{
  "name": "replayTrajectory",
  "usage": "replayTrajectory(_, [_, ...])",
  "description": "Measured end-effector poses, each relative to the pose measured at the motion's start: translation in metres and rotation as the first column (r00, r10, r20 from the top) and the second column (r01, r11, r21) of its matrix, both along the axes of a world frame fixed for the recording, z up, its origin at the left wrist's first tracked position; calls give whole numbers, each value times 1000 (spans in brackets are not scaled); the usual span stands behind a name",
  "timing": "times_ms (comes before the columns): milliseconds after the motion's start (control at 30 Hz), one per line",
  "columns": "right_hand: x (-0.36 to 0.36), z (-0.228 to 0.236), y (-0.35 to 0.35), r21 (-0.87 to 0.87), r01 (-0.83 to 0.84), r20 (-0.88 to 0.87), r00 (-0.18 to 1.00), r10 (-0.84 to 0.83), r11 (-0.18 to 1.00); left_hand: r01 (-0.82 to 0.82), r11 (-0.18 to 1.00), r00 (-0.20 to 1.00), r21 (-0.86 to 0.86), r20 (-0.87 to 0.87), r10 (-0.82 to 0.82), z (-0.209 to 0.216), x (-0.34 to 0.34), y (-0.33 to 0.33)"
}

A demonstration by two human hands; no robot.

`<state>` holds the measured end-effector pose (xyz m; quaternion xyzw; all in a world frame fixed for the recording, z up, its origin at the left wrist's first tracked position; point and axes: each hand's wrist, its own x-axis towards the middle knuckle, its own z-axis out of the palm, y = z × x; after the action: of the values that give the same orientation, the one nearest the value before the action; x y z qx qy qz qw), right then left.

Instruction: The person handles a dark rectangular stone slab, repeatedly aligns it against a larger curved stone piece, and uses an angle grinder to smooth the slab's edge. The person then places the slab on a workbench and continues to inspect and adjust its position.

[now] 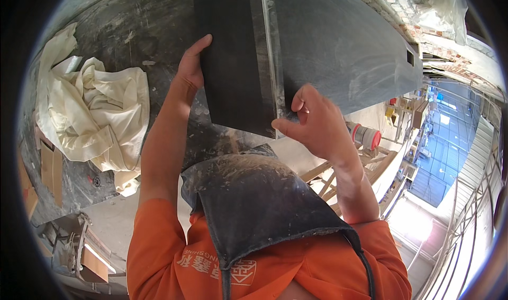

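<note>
A flat, dark black panel [227,61] lies on the workbench in front of me, running away from my body. At its left edge is my left hand [193,61], closed round it with the thumb along the edge and the fingers hidden. A narrow pale strip [271,46] runs down the panel's right edge. My right hand [317,122] is by the near right corner, its fingers curled and its thumb touching the edge there. Whether something thin is pinched in those curled fingers cannot be made out.
A large grey slab [338,40] fills the right side beyond the strip. Crumpled cream cloth [106,109] lies on the dusty dark bench [153,14] at left. A red-ended cylinder [366,137] and wooden frames stand beyond my right arm. My dusty dark apron [259,194] hangs close below the panel.
</note>
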<state>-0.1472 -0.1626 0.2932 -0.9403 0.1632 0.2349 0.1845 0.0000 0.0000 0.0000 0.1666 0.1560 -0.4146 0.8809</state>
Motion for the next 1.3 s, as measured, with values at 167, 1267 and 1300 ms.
replayTrajectory(167, [-10, 0, -3, 27, 15, 25, 1000, -16, 1000, 7, 999, 1000, -46, -15, -8, 0, -4, -2])
replayTrajectory(1267, [9, -10, 3, -24, 115, 129, 985, -111, 993, -34, 997, 997, 67, -62, 38, 9, -2, -4])
replayTrajectory(1300, [17, -10, 4, -29, 123, 151, 982, -117, 992, -17, 999, 998, 32, -65, 19, 7, -2, -3])
